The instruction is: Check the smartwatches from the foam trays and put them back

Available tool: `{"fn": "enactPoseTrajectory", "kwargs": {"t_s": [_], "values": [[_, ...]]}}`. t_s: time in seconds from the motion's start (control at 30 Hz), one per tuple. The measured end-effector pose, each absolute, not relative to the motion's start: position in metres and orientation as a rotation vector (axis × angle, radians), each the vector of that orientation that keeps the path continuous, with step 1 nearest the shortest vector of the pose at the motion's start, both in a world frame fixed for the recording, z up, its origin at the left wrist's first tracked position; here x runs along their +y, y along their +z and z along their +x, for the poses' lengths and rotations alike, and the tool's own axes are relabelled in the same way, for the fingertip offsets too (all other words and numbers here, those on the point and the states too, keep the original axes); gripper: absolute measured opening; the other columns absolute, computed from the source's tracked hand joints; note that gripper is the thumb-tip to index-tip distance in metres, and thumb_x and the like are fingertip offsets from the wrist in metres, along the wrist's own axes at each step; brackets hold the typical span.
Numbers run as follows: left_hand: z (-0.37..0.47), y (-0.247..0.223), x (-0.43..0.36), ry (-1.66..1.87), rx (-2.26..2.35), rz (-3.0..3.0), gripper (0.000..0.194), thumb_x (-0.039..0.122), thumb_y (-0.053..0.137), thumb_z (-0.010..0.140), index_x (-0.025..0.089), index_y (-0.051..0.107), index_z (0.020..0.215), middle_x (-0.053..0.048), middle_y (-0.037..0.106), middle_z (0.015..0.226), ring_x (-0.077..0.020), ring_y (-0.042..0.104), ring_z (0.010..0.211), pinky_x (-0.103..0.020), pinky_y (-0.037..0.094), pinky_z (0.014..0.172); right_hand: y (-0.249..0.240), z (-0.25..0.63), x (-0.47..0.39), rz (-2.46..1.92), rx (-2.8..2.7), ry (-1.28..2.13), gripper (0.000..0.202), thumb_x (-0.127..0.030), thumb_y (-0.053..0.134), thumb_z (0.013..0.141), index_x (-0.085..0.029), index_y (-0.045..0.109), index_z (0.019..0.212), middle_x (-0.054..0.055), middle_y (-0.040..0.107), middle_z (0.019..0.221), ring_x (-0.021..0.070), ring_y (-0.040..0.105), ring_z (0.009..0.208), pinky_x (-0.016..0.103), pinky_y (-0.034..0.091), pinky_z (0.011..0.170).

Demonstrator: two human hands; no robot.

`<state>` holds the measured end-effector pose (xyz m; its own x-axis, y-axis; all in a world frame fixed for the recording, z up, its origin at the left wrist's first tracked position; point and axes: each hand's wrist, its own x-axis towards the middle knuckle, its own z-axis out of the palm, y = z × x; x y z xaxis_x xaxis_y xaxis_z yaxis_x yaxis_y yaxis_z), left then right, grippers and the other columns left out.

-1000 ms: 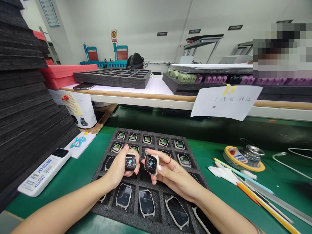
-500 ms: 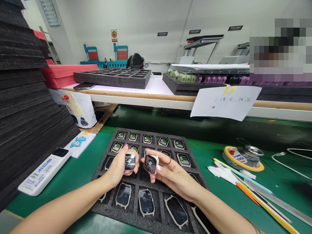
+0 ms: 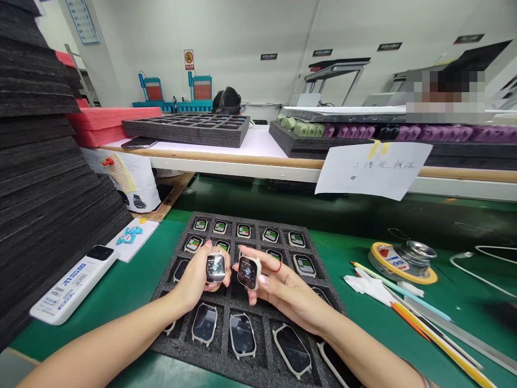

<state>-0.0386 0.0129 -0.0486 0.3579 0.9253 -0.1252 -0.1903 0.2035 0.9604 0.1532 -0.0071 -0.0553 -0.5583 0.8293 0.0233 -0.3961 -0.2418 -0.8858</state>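
On the far left a stack of black foam sheets climbs past what I can see, its top and outer side cut off. Beside it on the green tabletop lies a white device with blue lettering, and just beyond that a pale pad carrying small blue packets whose print I can't read. The left hand is closed around a watch, its lit face showing, though the fingers behind the case are mostly hidden. Below is a black foam tray; hands and forearms cover several of its compartments, so I can't tell what some of them hold. The right hand grips a second watch between thumb and fingers, above the tray and near the first watch but apart from it, angled so the dial's small text is unreadable. At the tray's near right corner, a watch in its slot is partly cut off and partly covered by the right forearm. Farther right, long pens run out of sight, the handwriting on a hanging paper is faint, a co-worker is blurred into blocks, and a white cable disappears at the edge
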Motion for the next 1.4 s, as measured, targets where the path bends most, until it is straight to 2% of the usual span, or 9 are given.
{"fn": "enactPoseTrajectory", "kwargs": {"t_s": [0.17,0.33,0.5,0.7,0.83,0.93,1.03,1.1,1.4], "values": [[-0.0381,-0.0477,0.0126,0.942,0.886,1.078,0.05,0.053,0.032,0.089,0.017,0.051,0.061,-0.001,0.053,0.045,-0.0057,0.028,0.034,-0.019,0.016,0.037,-0.0554,0.1528,-0.0072,-0.612,-1.164,1.886,0.042,-0.035,0.074,0.082,-0.035,0.065,0.123,0.0,0.064,0.094,0.0109,0.057,0.072,0.032,0.05,0.077],[-0.0381,-0.0487,0.0133,0.936,0.862,1.076,0.048,0.053,0.032,0.09,0.017,0.054,0.067,-0.001,0.055,0.047,-0.0058,0.028,0.034,-0.019,0.016,0.037,-0.056,0.1525,-0.0062,-0.571,-1.168,1.911,0.045,-0.036,0.075,0.082,-0.035,0.063,0.125,0.0,0.063,0.094,0.0104,0.058,0.072,0.031,0.05,0.076],[-0.0386,-0.047,0.0131,0.956,0.876,1.071,0.05,0.051,0.03,0.09,0.017,0.051,0.061,-0.001,0.052,0.044,-0.006,0.027,0.034,-0.019,0.016,0.038,-0.0567,0.1529,-0.0069,-0.585,-1.161,1.889,0.04,-0.035,0.074,0.083,-0.034,0.065,0.123,0.0,0.064,0.094,0.0102,0.058,0.071,0.031,0.05,0.076],[-0.0406,-0.0488,0.0164,0.954,0.899,1.12,0.051,0.053,0.033,0.091,0.016,0.053,0.063,-0.002,0.055,0.046,-0.0064,0.029,0.036,-0.019,0.016,0.038,-0.0571,0.1519,-0.0077,-0.638,-1.128,1.873,0.045,-0.038,0.075,0.081,-0.031,0.064,0.125,0.002,0.067,0.097,0.0112,0.059,0.069,0.032,0.05,0.074],[-0.0397,-0.0505,0.0188,0.931,0.935,1.096,0.057,0.066,0.039,0.088,0.015,0.058,0.07,-0.001,0.058,0.055,-0.0056,0.031,0.038,-0.019,0.018,0.039,-0.0612,0.1528,-0.0044,-0.762,-1.154,1.75,0.055,-0.046,0.071,0.082,-0.025,0.058,0.131,0.006,0.07,0.106,0.012,0.059,0.065,0.032,0.051,0.071],[-0.0394,-0.0498,0.0182,0.917,0.925,1.034,0.06,0.07,0.046,0.084,0.013,0.065,0.086,-0.003,0.06,0.065,-0.008,0.04,0.046,-0.021,0.03,0.044,-0.0645,0.1543,-0.0015,-0.832,-1.16,1.623,0.055,-0.049,0.068,0.083,-0.023,0.056,0.129,0.007,0.071,0.104,0.0122,0.058,0.062,0.031,0.051,0.066],[-0.0405,-0.0497,0.0175,0.924,0.896,1.028,0.062,0.067,0.052,0.082,0.012,0.065,0.109,-0.008,0.066,0.081,-0.0122,0.05,0.057,-0.026,0.042,0.054,-0.0645,0.1553,-0.0002,-0.856,-1.168,1.548,0.046,-0.05,0.066,0.084,-0.022,0.06,0.12,0.008,0.071,0.103,0.012,0.057,0.06,0.03,0.05,0.062],[-0.0417,-0.0505,0.0176,0.914,0.864,1.066,0.06,0.061,0.056,0.082,0.012,0.061,0.117,-0.011,0.068,0.087,-0.0137,0.053,0.06,-0.028,0.045,0.057,-0.0632,0.1554,-0.0003,-0.867,-1.198,1.517,0.042,-0.048,0.067,0.082,-0.021,0.062,0.115,0.007,0.07,0.101,0.0123,0.058,0.061,0.03,0.051,0.061],[-0.0452,-0.0507,0.0165,0.848,0.775,1.149,0.041,0.039,0.058,0.083,0.013,0.064,0.114,-0.012,0.067,0.098,-0.0154,0.06,0.067,-0.029,0.052,0.061,-0.0614,0.156,0.0003,-0.908,-1.267,1.475,0.04,-0.049,0.066,0.084,-0.019,0.064,0.112,0.004,0.071,0.089,0.0147,0.064,0.062,0.032,0.055,0.062]]}}
